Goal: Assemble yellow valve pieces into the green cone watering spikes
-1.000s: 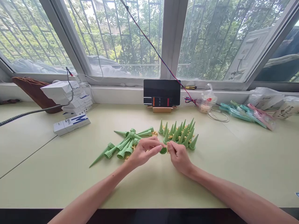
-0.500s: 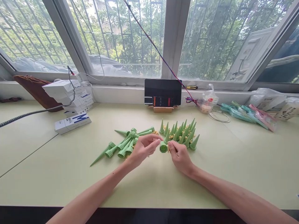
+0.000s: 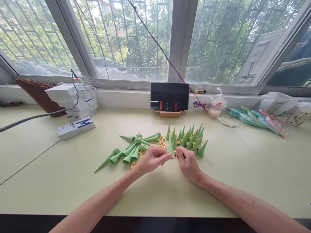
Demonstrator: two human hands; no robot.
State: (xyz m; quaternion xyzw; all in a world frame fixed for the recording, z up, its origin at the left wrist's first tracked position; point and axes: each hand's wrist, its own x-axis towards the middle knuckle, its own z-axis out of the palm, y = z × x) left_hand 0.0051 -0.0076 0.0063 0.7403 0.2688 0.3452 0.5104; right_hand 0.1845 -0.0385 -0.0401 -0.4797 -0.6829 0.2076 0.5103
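My left hand (image 3: 155,158) is closed on the base of a green plastic plant watering spike (image 3: 170,144), whose pointed tip is up; the fingers partly hide the base. Close beside it, my right hand (image 3: 189,161) is closed in a pinch on a small yellow plastic piece (image 3: 176,154), mostly hidden by the fingers. Whether the piece touches the spike I cannot tell. Loose green spikes (image 3: 131,152) lie in a pile to the left, with small yellow pieces (image 3: 162,142) among them. Behind my right hand, several spikes (image 3: 194,139) stand upright in rows, with yellow pieces between them.
White boxes (image 3: 77,127) and a brown pouch (image 3: 41,95) sit at the left. A phone (image 3: 167,106) leans on a black tablet (image 3: 170,92) at the back. Toward the right are a plastic bag (image 3: 216,105), a thin cable (image 3: 228,123) and teal bundles (image 3: 252,118).
The spike in my left hand has turned from its open end facing me to its tip pointing up. My left fingers have shifted down and right. The right hand has barely moved.
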